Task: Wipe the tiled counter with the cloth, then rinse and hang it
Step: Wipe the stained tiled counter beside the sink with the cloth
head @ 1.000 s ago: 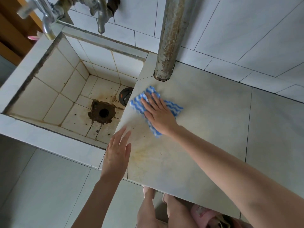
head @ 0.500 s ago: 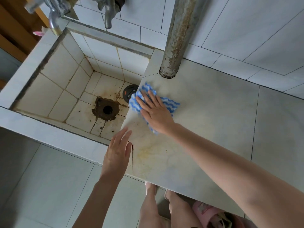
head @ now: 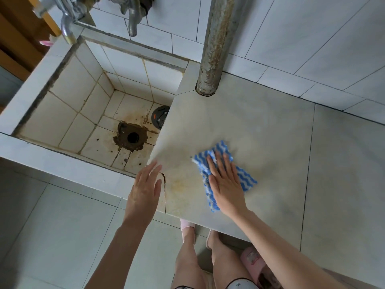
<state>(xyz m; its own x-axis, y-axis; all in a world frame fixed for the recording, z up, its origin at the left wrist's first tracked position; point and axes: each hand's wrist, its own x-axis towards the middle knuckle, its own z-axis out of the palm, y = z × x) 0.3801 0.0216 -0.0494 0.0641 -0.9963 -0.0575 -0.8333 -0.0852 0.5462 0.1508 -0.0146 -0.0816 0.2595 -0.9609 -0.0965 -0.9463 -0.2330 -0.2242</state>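
Observation:
A blue-and-white wavy-striped cloth (head: 243, 176) lies flat on the pale tiled counter (head: 260, 130), toward its front left. My right hand (head: 226, 184) presses down on the cloth with straight, spread fingers and covers its middle. My left hand (head: 143, 190) rests open on the counter's front left corner, beside a crack in the tile, and holds nothing. A yellowish stain (head: 181, 184) marks the counter between my two hands.
A stained tiled sink basin (head: 87, 113) with a dark drain hole (head: 132, 137) lies left of the counter. Two metal taps (head: 131, 15) hang over it. A rusty vertical pipe (head: 214, 49) meets the counter's back left. My legs and pink slippers (head: 253, 261) are below the front edge.
My right hand has dragged the cloth from the counter's left edge by the sink toward me and to the right. My left hand stays on the front corner.

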